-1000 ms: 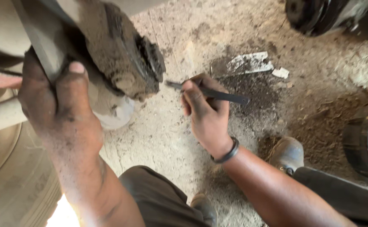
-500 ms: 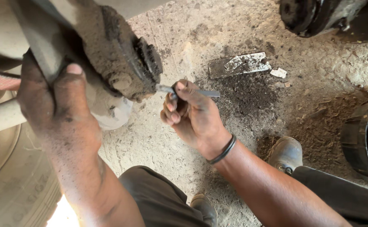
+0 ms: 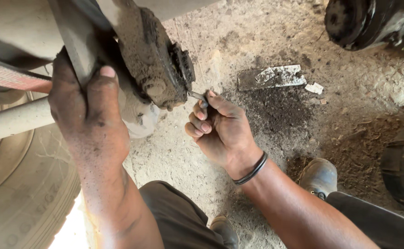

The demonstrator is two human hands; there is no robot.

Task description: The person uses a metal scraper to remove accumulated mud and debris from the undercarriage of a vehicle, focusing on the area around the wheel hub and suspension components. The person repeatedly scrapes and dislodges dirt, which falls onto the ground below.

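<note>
A tyre fills the near left. Above it a mud-caked hub hangs from a grey bar, which the left hand grips tightly. The right hand is closed around a thin metal tool, whose tip touches the hub's right edge. A flat metal plate lies on the dirt, far right.

The dusty dirt ground carries a dark patch of spilled grime. On it lie a flat metal plate and a small white scrap just beside the plate
</note>
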